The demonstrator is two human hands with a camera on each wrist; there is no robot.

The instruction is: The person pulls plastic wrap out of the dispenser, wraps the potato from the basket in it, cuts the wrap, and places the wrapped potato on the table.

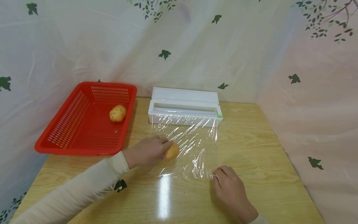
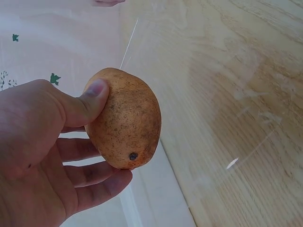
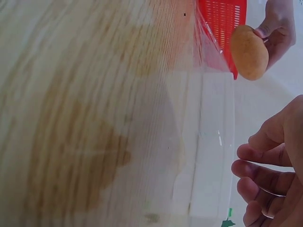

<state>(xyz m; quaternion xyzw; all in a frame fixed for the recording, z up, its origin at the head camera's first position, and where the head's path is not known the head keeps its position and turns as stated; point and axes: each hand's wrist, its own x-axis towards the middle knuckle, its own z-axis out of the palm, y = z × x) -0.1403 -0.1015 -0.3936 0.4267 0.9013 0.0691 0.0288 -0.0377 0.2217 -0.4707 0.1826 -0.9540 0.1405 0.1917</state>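
My left hand (image 1: 149, 151) holds a potato (image 2: 125, 118) between thumb and fingers, over a sheet of clear cling film (image 1: 190, 152). A dark spot marks the potato's skin in the left wrist view. The film stretches from the front of a white cling film box (image 1: 185, 119) toward me across the table. Beside the film's near right corner is my right hand (image 1: 230, 188). In the right wrist view its fingers (image 3: 265, 177) are loosely bent, with nothing visible between them and the film's edge close to the fingertips.
To the left stands a red plastic basket (image 1: 81, 151) with a second potato (image 1: 118, 113) inside. The white box has its lid (image 1: 184, 95) raised at the back of the wooden table (image 1: 251, 149). A patterned cloth (image 1: 195, 46) hangs behind and at both sides.
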